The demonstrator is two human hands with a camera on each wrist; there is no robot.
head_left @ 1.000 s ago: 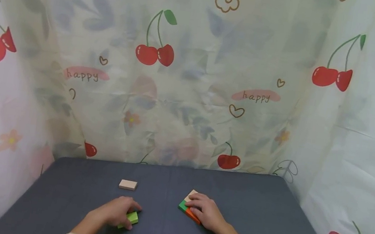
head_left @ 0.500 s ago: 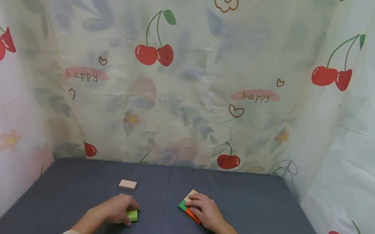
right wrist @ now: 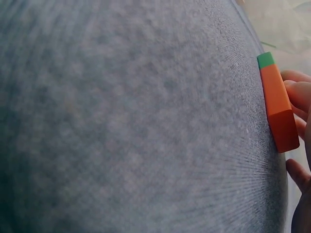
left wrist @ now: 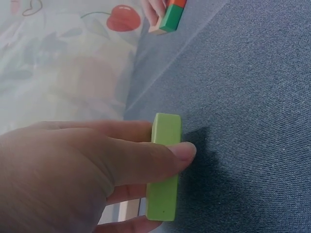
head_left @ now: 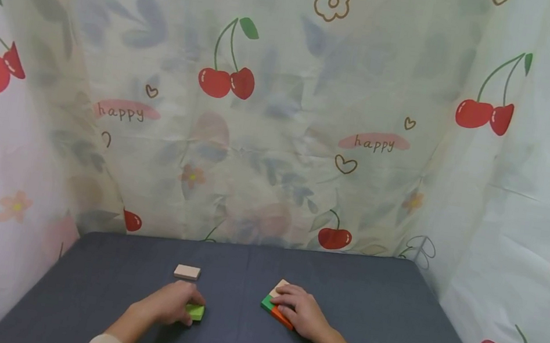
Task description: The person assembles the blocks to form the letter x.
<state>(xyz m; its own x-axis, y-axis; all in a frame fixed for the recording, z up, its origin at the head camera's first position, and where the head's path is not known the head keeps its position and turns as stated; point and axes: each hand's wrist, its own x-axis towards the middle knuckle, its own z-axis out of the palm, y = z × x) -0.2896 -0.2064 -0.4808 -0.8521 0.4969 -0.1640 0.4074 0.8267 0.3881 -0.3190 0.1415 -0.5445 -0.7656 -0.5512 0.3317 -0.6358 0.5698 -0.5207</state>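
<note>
Left side: left hand has its fingers bent in to a narrow pinch on the light green block, thumb across one face, other fingers behind. Just beyond the hand, the loose pale block lies flat on the counter, untouched as far as the head view shows. In the left wrist view the light green block throws a shadow on the cloth surface; cannot tell whether its underside touches down. Then a bare stretch of counter, and a flat group of blocks set close together: green block at the left corner, cream block on the far side, orange block on the near side. Right hand rests over this group, fingers loosely spread across the cream and orange pieces; no firm closing round any one block visible, grip force unknown. Risks, as judged: the thumb sits on a smooth face, so an off-centre pinch could let the light green block twist or slip; left knuckles near the loose pale block could nudge it on a sideways move; uneven right-hand pressure could part the group's seams or skew it on the fabric.
</note>
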